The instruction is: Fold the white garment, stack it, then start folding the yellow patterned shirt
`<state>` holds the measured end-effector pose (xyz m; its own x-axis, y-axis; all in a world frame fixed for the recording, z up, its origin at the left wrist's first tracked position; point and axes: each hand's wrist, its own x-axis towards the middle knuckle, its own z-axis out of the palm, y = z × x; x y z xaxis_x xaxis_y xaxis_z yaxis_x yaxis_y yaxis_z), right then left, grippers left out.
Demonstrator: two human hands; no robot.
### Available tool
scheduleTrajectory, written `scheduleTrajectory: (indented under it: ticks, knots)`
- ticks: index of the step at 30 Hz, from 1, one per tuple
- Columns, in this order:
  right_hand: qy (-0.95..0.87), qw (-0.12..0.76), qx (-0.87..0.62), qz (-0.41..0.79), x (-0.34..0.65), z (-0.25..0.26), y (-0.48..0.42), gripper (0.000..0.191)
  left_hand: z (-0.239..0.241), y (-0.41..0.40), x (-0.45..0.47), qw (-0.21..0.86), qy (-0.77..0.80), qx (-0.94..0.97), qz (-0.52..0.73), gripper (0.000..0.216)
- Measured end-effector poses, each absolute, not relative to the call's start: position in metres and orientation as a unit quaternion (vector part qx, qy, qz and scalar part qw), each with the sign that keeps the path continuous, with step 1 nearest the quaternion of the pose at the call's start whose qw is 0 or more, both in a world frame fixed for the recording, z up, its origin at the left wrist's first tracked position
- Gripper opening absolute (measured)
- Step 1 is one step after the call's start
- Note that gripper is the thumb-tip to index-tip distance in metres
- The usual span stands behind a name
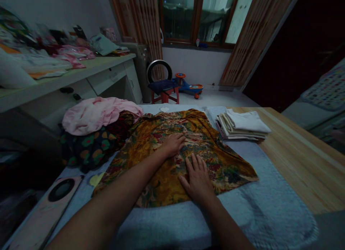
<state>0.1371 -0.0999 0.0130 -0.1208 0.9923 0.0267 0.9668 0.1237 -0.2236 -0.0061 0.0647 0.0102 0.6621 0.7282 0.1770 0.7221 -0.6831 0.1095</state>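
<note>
Pale phone lies at seven o'clock; at twelve, a patterned garment covers blue cloth, left hand flat on it, right hand fingers slightly spread, neither gripping anything.

I see mustard-gold on the garment, printed with red, green and blue florals. Left of it, I have plain pink cloth and dark cloth patterned green and orange; right of it, a white-topped, beige-layered stack; beneath it, pale blue blanket.
</note>
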Motion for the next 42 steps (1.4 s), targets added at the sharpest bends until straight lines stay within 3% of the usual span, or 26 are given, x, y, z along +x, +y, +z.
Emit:
scheduleTrajectory:
  ticks: [5,11,20,25,29,34,42]
  knots:
    - [-0.745,0.095,-0.657,0.074,0.137,0.014,-0.101,0.071,0.009,0.090,-0.012,0.022,0.452,0.889,0.075,0.047]
    - [-0.745,0.097,-0.655,0.079,0.138,0.014,-0.101,0.072,0.014,0.065,0.001,-0.006,0.456,0.882,0.121,0.041]
    - [-0.746,0.100,-0.655,0.067,0.138,0.011,-0.101,0.072,0.006,0.046,0.008,0.053,0.468,0.878,0.080,0.050]
    - [-0.746,0.114,-0.651,0.079,0.139,0.012,-0.101,0.069,0.012,0.053,0.026,0.011,0.474,0.873,0.112,0.042]
    - [-0.733,0.178,-0.646,0.117,0.147,0.009,-0.098,0.057,0.010,0.050,0.042,0.053,0.380,0.918,0.099,0.045]
    - [-0.704,0.252,-0.647,0.150,0.172,0.015,-0.090,0.040,0.006,0.046,0.044,0.059,0.373,0.922,0.088,0.051]
    - [-0.684,0.129,-0.716,0.051,0.205,0.022,-0.068,0.045,0.014,0.043,0.049,0.049,0.370,0.923,0.092,0.049]
